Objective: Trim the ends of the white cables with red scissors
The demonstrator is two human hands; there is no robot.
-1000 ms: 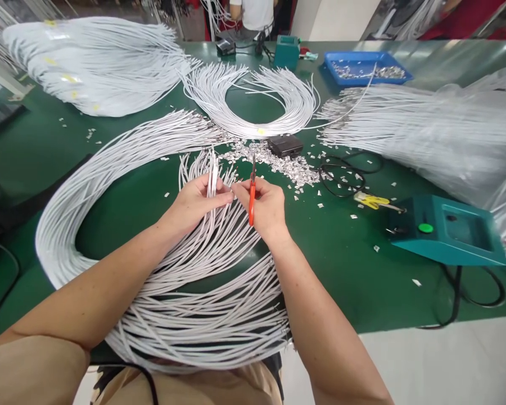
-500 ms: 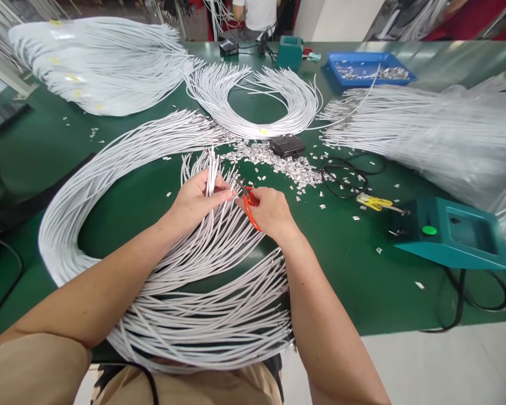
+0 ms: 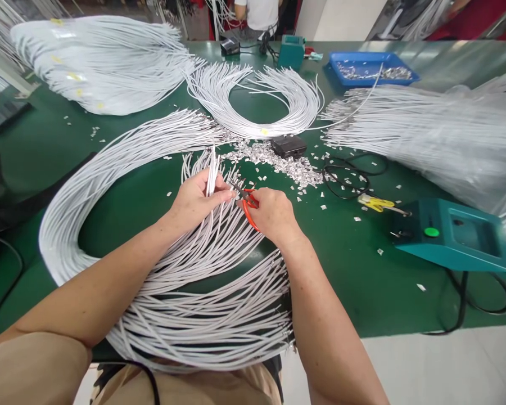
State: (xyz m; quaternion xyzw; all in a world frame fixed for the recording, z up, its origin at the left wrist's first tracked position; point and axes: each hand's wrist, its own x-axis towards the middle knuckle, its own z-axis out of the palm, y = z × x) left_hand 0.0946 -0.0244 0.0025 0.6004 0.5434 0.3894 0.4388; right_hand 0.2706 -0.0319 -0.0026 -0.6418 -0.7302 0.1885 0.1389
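Observation:
My left hand [image 3: 196,199] is closed around a small bunch of white cables [image 3: 212,174], their ends pointing up above the fingers. Its thumb and fingertips pinch toward the tool in my other hand. My right hand [image 3: 274,214] grips orange-handled pliers or cutters [image 3: 249,211]; the dark jaws reach to the left fingertips. What lies between the jaws is too small to make out. Under both wrists a long bundle of white cables [image 3: 202,332] curves across the table, with small metal ends at the right. A pile of small metal pieces [image 3: 278,160] lies just beyond my hands.
Coiled white cables [image 3: 253,121] and another cable bundle [image 3: 96,64] lie at the back. Bagged cables [image 3: 438,124] fill the right side. A blue tray [image 3: 375,79] holds small pieces. A teal machine [image 3: 455,233], yellow-handled tool [image 3: 377,202] and black box [image 3: 289,146] sit on the green table.
The pliers have tilted slightly, with their jaws now closer to the left fingertips. My right hand has turned a little; my left hand keeps its hold on the cables.

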